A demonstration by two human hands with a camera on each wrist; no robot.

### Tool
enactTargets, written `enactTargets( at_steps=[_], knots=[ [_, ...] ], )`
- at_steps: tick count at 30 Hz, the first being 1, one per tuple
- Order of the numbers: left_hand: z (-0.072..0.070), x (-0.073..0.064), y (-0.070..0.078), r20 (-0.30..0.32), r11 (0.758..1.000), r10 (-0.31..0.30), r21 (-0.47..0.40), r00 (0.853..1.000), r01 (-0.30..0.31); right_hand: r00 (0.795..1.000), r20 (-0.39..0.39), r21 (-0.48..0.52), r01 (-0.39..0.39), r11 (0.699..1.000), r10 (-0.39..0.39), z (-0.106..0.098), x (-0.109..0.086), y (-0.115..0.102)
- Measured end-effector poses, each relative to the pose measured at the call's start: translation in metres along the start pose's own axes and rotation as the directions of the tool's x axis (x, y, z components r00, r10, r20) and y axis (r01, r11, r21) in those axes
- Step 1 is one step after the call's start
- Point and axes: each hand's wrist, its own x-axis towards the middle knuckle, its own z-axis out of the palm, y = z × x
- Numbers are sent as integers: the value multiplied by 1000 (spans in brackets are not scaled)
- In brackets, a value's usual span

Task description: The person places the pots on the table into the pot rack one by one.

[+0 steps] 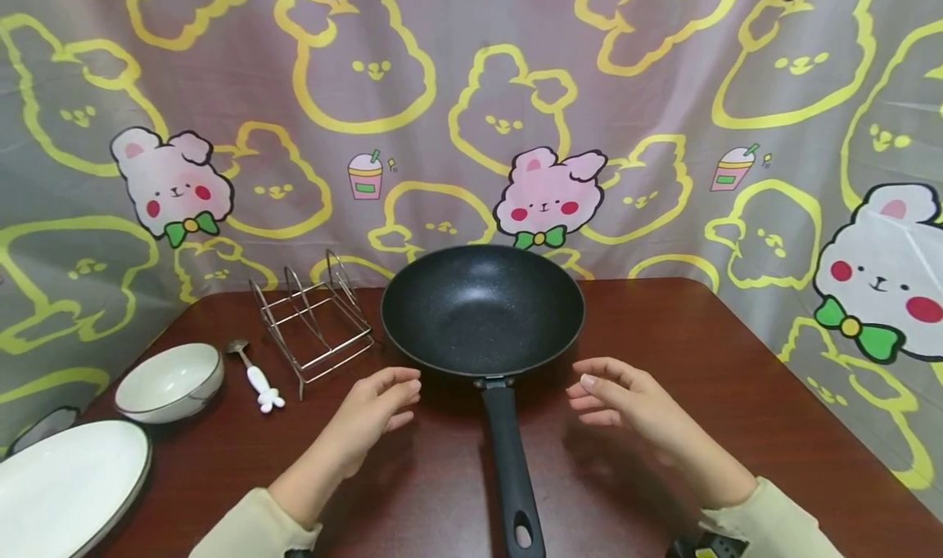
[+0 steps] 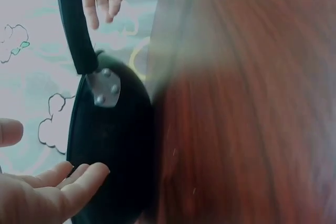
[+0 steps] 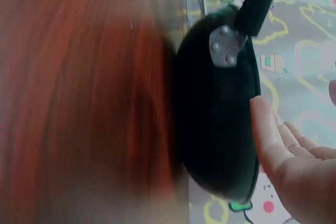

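A black wok point(image 1: 482, 312) with a long black handle point(image 1: 510, 460) stands on the table, its handle toward me. To the left of the handle, near the wok's lower rim, my left hand point(image 1: 376, 415) hovers with loosely bent fingers and holds nothing. On the other side my right hand point(image 1: 626, 402) is held much the same way, also holding nothing. Left fingers point(image 2: 86, 187) show beside the dark wok side in the left wrist view. Seen from the right wrist, the right hand point(image 3: 299, 166) is close to the wok's rim; whether it touches I cannot tell.
Left of the wok stands a metal wire rack point(image 1: 317, 321). Beside it lie a spoon with a white handle point(image 1: 258, 378), a white bowl point(image 1: 171, 382) and a white plate point(image 1: 66, 484). A patterned curtain point(image 1: 457, 157) hangs behind the dark red wooden table point(image 1: 663, 329).
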Motion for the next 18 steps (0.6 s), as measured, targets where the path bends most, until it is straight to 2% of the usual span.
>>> enactTargets(
  at_steps=[4,10,18],
  knots=[
    [9,2,-2,44,995,-22,-91,999,26,998,56,126,-29,992,22,9,2,1],
    [23,4,-4,122,984,-45,-166,992,65,989,143,306,-69,950,25,22,4,4],
    [35,5,-9,192,971,-55,-218,980,97,969,247,387,-119,914,22,38,3,8]
  ],
)
